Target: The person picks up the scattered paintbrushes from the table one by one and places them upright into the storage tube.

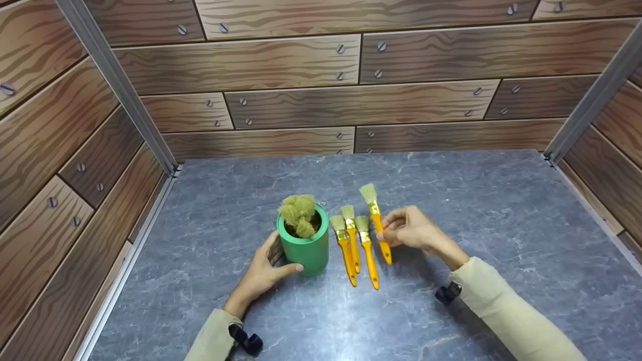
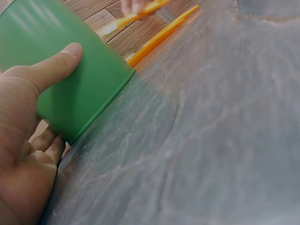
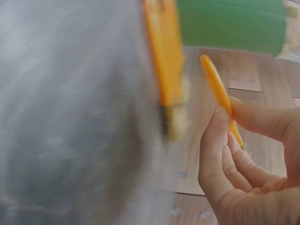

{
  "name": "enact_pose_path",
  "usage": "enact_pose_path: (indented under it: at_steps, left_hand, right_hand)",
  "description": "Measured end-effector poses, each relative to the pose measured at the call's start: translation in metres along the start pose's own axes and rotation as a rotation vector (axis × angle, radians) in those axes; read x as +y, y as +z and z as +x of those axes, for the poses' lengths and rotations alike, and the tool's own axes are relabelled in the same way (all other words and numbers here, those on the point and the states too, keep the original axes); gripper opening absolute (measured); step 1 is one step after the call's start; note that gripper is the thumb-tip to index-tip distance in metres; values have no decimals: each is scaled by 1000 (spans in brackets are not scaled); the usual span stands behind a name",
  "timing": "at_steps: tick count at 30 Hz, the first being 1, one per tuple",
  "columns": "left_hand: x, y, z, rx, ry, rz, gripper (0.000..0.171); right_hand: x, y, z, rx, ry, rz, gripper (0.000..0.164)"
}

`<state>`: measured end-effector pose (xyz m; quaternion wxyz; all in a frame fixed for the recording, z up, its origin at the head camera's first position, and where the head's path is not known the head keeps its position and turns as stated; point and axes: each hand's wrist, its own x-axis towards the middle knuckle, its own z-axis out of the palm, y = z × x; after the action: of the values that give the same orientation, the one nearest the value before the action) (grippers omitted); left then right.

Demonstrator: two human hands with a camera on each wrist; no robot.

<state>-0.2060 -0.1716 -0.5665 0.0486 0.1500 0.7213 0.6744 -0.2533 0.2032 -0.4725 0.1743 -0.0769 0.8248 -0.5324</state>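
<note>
A green cylindrical pot (image 1: 308,256) stands upright on the table, with a fuzzy yellow-green plant (image 1: 299,213) and dark brown filling in its top. My left hand (image 1: 266,268) holds the pot low on its left side, thumb across the front and fingers behind, as the left wrist view also shows. With thumb and fingertips my right hand (image 1: 414,230) pinches the orange handle of a paintbrush (image 1: 376,219), its pale bristles pointing away from me. Between that brush and the pot, three similar paintbrushes (image 1: 370,260) lie side by side, bristles toward the back wall.
The grey marbled table (image 1: 225,200) is enclosed by wood-patterned walls (image 1: 291,62) at the back and sides. Metal rails run along the left table edge and up the back corners. Black wrist devices (image 1: 246,340) sit at both sleeves.
</note>
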Motion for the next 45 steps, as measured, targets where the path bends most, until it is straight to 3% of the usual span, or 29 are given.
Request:
enact_pose_path:
  at_steps: [12, 19, 31, 45]
  left_hand:
    - [0, 0, 0, 17, -9, 8, 111]
    - [-1, 0, 0, 12, -5, 10, 110]
    - [-1, 0, 0, -11, 2, -16, 108]
    - [-1, 0, 0, -3, -2, -6, 108]
  right_hand:
    - [-46, 4, -6, -27, -216, 118, 21]
    - [-67, 15, -6, 7, -322, 134, 20]
    - [-98, 37, -8, 64, -537, 4, 13]
    - [-118, 63, 0, 70, -610, -28, 15]
